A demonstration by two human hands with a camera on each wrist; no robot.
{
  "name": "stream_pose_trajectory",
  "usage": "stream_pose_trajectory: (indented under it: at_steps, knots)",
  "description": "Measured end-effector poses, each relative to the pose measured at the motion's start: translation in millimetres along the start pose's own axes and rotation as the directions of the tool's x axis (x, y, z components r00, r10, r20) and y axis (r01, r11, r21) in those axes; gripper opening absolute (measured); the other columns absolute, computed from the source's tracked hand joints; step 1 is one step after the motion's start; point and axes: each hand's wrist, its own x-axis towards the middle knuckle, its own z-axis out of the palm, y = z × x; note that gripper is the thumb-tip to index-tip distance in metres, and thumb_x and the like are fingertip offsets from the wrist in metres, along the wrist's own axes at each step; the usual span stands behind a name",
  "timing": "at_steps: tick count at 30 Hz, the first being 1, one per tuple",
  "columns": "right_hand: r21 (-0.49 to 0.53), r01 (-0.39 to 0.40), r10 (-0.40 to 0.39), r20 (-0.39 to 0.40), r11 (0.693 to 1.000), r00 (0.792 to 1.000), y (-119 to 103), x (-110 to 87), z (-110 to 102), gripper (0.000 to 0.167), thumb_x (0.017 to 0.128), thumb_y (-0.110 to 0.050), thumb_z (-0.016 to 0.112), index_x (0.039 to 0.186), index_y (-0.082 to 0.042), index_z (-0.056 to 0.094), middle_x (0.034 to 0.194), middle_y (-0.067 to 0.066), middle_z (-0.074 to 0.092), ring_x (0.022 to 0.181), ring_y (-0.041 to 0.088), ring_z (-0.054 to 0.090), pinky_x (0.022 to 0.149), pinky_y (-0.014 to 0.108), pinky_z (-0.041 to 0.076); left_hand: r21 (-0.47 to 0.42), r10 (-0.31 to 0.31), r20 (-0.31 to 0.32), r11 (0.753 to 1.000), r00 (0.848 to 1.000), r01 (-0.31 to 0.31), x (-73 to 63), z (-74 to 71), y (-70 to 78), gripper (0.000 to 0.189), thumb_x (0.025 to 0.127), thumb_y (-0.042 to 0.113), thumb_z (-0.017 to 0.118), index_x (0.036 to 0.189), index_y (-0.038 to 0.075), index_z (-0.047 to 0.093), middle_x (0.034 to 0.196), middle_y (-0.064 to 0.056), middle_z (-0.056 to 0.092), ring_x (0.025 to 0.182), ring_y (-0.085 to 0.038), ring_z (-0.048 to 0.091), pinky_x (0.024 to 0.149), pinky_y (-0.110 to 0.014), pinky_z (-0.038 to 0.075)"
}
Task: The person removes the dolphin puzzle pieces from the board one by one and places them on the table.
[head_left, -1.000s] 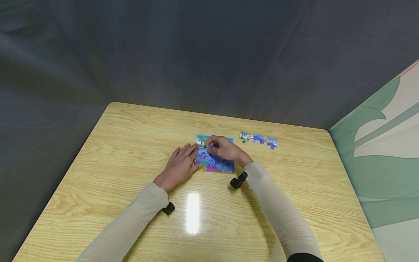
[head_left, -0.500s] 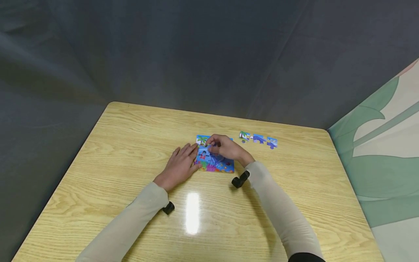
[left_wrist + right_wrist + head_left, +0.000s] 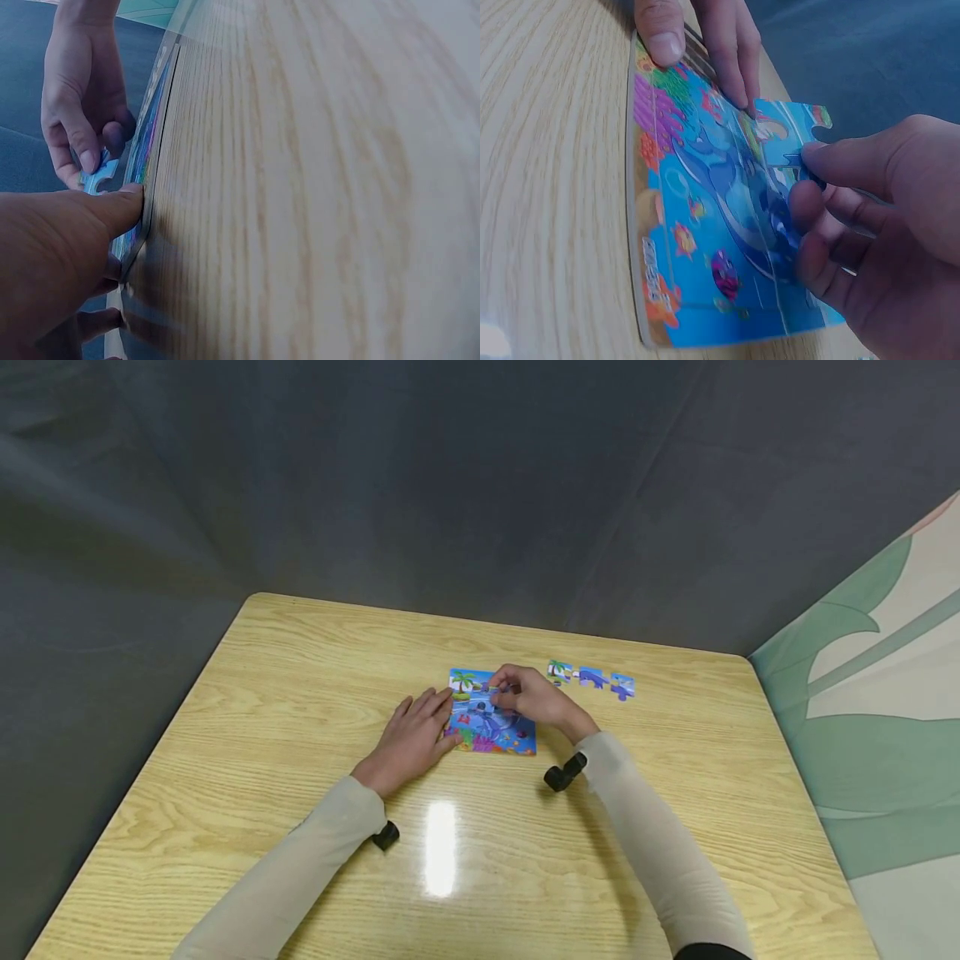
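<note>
The right hand (image 3: 534, 697) pinched a piece (image 3: 781, 124); the board (image 3: 705, 315) lay beneath it, the left hand (image 3: 408, 745) resting straight-fingered at the board's edge; the step seemed single-piece handling, the next move probably needing a steady pinch.

Wood-grain table (image 3: 337, 652) before a dark cloth backdrop (image 3: 450, 485)
1 bright glare patch (image 3: 440, 847) lies on the table's near half; at the right edge, a pale panel (image 3: 900, 897) bears green leaf shapes (image 3: 885, 760)

The right fingers (image 3: 847, 161) hide part of the pinched puzzle piece (image 3: 793, 126).
</note>
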Motion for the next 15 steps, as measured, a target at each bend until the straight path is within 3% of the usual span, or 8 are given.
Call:
stream_pose_trajectory:
  at_steps: [15]
  knots:
    - [0.03,-0.048,0.05,-0.089,0.998,0.995,9.4,-21.8,-25.0,0.016,0.108,-0.014,0.064,0.119,-0.003,0.06,0.108,0.013,0.064,0.078,0.029,0.059,0.067,0.033,0.049,0.005,0.02,-0.021,1.0,1.0,-0.02,-2.4,0.0,1.3,0.073,0.111,0.05,0.052,0.166,0.005,0.037,0.179,-0.01,0.026,0.167,-0.036,0.022,0.135,-0.063,0.02]
